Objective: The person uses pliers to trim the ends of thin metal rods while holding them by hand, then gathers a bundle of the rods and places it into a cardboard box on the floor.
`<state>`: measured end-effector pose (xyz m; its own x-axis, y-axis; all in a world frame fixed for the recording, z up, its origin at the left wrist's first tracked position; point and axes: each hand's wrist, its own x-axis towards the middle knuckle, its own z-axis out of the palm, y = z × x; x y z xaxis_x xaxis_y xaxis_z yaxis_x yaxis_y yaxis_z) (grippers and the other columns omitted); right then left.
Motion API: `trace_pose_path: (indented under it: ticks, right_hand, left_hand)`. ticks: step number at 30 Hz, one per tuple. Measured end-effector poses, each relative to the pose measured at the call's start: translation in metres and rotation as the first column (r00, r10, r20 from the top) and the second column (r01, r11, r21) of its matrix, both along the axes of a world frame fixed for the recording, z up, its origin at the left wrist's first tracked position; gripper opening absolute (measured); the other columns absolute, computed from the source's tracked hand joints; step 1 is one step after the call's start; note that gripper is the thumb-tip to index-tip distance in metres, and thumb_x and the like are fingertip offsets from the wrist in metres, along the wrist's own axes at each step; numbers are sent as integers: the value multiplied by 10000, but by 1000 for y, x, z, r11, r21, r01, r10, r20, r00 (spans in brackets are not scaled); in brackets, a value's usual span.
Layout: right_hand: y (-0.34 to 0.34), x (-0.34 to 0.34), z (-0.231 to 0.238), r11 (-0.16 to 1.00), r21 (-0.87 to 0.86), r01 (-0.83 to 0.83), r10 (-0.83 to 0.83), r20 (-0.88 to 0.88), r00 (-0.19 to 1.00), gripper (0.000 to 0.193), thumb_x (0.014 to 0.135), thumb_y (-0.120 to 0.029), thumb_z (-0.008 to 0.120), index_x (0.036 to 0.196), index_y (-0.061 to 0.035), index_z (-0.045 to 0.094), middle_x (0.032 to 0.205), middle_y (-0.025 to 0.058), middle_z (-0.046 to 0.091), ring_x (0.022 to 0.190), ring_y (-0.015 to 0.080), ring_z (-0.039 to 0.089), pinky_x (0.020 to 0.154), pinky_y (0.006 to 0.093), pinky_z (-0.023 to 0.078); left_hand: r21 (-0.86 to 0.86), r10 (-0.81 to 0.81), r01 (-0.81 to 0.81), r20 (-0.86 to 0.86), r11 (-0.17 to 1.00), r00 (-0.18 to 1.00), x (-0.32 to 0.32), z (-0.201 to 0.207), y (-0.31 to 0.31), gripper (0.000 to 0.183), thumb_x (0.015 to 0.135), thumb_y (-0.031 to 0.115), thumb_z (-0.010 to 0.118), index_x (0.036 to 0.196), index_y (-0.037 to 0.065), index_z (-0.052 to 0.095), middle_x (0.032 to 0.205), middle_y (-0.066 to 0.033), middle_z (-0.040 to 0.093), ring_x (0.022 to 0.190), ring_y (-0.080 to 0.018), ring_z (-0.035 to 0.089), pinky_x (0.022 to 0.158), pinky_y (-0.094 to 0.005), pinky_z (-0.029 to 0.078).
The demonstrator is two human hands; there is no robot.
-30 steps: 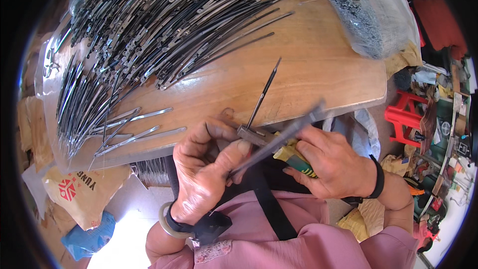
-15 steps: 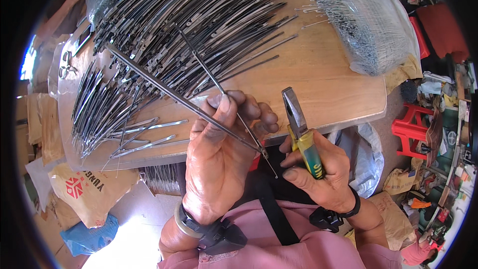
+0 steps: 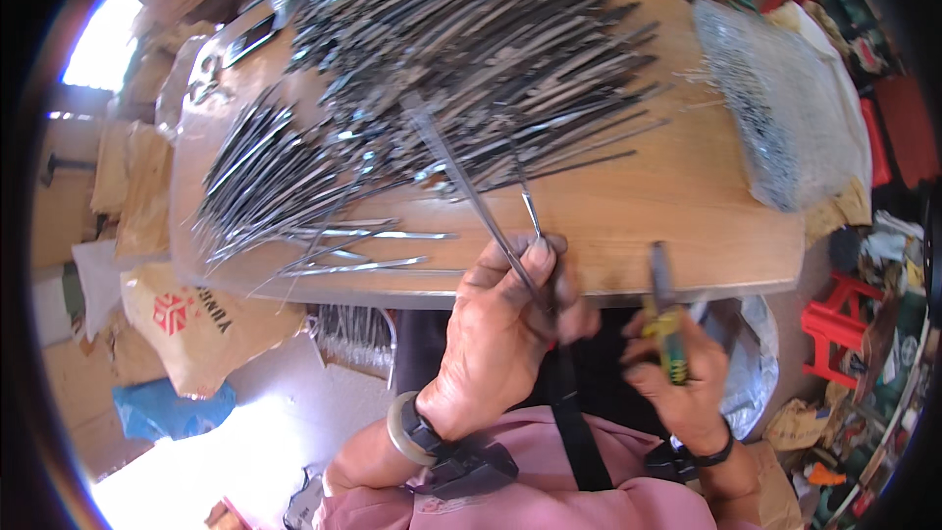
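My left hand (image 3: 491, 344) is closed on two dark metal strips near the table's front edge. The longer strip (image 3: 461, 182) slants up and left over the pile; the thinner strip (image 3: 530, 206) rises from between thumb and fingertips. Their lower ends are blurred behind my fingers. To the right, apart from the strips, my right hand (image 3: 692, 383) grips pliers (image 3: 670, 339) with yellow-green handles, jaws pointing up. Motion blurs the pliers, so whether the jaws are parted cannot be told. Beyond my hands lies a large pile of similar strips (image 3: 471, 69).
A smaller heap of strips (image 3: 260, 186) covers the table's left side, with scissors (image 3: 206, 83) and a phone (image 3: 251, 41) behind it. A plastic-wrapped bundle of wires (image 3: 805, 108) lies at right. On the floor are a red stool (image 3: 839, 329) and a paper sack (image 3: 201, 329).
The whole view has shifted, so the table sits further right. Both hands have come slightly nearer to me, keeping their holds. The pliers have turned more upright and are blurred.
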<state>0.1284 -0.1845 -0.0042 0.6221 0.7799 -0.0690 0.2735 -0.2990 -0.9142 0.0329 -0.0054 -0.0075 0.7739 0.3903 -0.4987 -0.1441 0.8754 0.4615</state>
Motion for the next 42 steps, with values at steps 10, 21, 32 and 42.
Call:
trace_pose_path:
  ticks: [10,21,32,42]
  right_hand:
    - [21,22,-7,993,64,98,-102,57,993,198,834,-148,739,815,18,633,910,125,611,783,211,606,698,310,480]
    - [39,48,-8,991,-28,128,-130,-313,941,230,835,-166,728,794,21,601,918,115,626,653,129,569,560,242,453]
    - [64,51,9,924,-383,-10,255,596,761,363,731,-251,774,805,56,594,996,217,593,844,413,573,733,424,469]
    - [153,45,84,938,-125,-324,314,704,637,680,809,-529,668,1176,38,588,1104,182,603,996,332,591,900,397,451]
  left_hand:
    - [805,329,231,-460,546,825,-131,7,63,216,870,45,699,1065,2,618,806,20,612,691,-51,540,616,-176,417]
    - [614,309,596,-516,-517,799,-128,13,156,602,701,165,809,1240,24,583,1228,-186,562,952,-366,647,766,-411,547]
    - [418,495,568,-279,-709,823,-161,-12,213,311,720,-2,687,1030,18,670,925,-97,609,739,-236,618,608,-331,516]
    - [419,541,660,-378,-624,751,-166,-8,208,394,750,64,701,1135,28,628,964,-75,585,800,-234,586,661,-343,508]
